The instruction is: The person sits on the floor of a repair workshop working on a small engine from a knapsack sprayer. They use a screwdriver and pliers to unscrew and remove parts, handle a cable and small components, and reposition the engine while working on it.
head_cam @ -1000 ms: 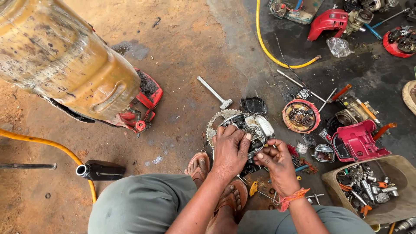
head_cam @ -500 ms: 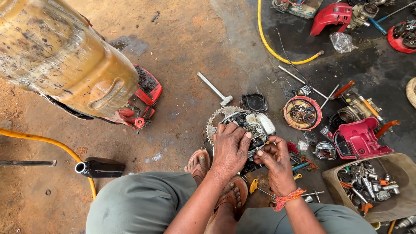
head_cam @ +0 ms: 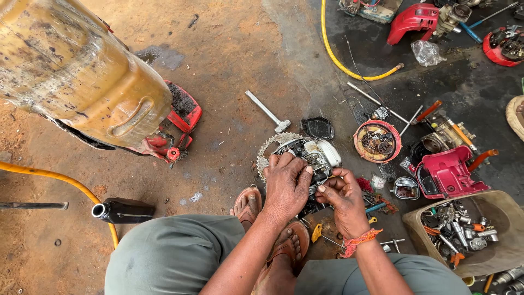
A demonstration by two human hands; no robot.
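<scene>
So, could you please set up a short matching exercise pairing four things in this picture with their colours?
Things:
1. hose
2. bottle
3. engine cover
4. wrist thread

Colours:
A. black
B. orange
C. yellow
D. red-pink

Pairs: 1-C, 2-A, 3-D, 4-B. The wrist thread is on the right hand; both hands work on the small engine, the left hand on top.
</scene>
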